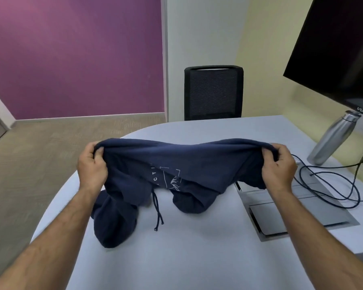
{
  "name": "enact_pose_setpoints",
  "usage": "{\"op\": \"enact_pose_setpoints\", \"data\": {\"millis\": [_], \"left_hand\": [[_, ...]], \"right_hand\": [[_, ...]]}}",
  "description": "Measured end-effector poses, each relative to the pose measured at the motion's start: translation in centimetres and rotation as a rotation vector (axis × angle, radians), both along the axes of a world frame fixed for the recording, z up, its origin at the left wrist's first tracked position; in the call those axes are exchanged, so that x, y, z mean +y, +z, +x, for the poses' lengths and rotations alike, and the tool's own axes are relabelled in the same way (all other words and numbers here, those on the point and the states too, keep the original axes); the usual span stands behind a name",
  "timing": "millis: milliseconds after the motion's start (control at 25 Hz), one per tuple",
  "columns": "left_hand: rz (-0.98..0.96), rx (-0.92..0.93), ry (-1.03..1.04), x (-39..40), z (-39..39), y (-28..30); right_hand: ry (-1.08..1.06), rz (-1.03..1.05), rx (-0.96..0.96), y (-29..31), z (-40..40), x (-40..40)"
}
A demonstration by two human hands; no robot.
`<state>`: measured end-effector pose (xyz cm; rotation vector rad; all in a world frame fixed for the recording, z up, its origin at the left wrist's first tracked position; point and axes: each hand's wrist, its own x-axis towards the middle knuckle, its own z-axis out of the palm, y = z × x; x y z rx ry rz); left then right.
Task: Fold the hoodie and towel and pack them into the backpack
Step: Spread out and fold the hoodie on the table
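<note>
The left hand point(92, 164) grips one end of the navy hoodie point(176, 170), its fingers curled over a bunched edge of cloth and the thumb tucked in against it; the right hand point(278, 166) grips the opposite end the same way, fingers wrapped over a gathered fold. Between the two fists the upper edge of the garment is pulled into a taut, slightly sagging line above the pale table point(197, 258). The fingertips of both hands are buried in the fabric, so exactly how each pinch is made cannot be seen. The white print on the hoodie is partly swallowed by folds: a few letters and part of a square outline show, but the wording cannot be read. Which part of the garment each hand holds is hard to tell from the crumpled shape. Below the held edge the cloth hangs in loose lumps, and its lower folds rest on the table, with a thick bundle on the left and a rounder one toward the middle. A dark drawstring point(158, 212) dangles from the centre and lies on the tabletop. A black screen point(340, 49) at the right is cut off by the frame edge.
</note>
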<state>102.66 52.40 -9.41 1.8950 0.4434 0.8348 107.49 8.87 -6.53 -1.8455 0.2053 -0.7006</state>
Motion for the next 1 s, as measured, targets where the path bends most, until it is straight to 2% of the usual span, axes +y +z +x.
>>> {"op": "enact_pose_setpoints", "data": {"millis": [120, 200, 280, 360, 400, 480, 520, 640, 720, 840, 920, 1000], "left_hand": [[-0.03, 0.011, -0.049, 0.3, -2.8, -1.3], [-0.026, 0.106, -0.091, 0.6, -5.4, -3.0], [0.046, 0.258, -0.13, 1.0, -8.8, -5.1], [0.187, 0.439, -0.197, 2.2, -12.6, -8.4], [0.266, 0.557, -0.239, 2.9, -14.4, -10.1], [0.502, 0.763, -0.323, 3.9, -17.3, -13.7], [0.618, 0.805, -0.371, 4.1, -18.2, -15.0], [0.888, 0.798, -0.502, 3.6, -19.6, -16.6], [0.956, 0.729, -0.497, 2.9, -19.5, -15.8], [0.912, 0.583, -0.323, 1.1, -17.7, -12.8], [0.809, 0.523, -0.23, -0.9, -15.1, -10.6], [0.661, 0.531, -0.233, -3.0, -11.6, -9.5]], "right_hand": [[0.075, -0.03, -0.059, -0.1, -1.6, -0.7], [0.145, -0.239, -0.037, -1.6, -3.5, -1.9], [0.246, -0.567, -0.008, -4.3, -6.0, -3.4], [0.43, -0.88, 0.076, -7.5, -9.0, -4.8], [0.537, -0.969, 0.136, -9.3, -10.5, -5.3], [0.681, -1.074, 0.216, -12.7, -13.7, -5.6], [0.74, -1.097, 0.273, -14.0, -15.2, -5.4], [0.866, -1.107, 0.547, -15.6, -18.9, -4.5], [0.878, -1.053, 0.642, -15.5, -19.8, -4.1], [0.734, -0.899, 0.634, -15.4, -18.6, -3.6], [0.579, -0.764, 0.61, -15.1, -16.6, -3.0], [0.425, -0.551, 0.595, -14.4, -13.9, -1.9]]}}
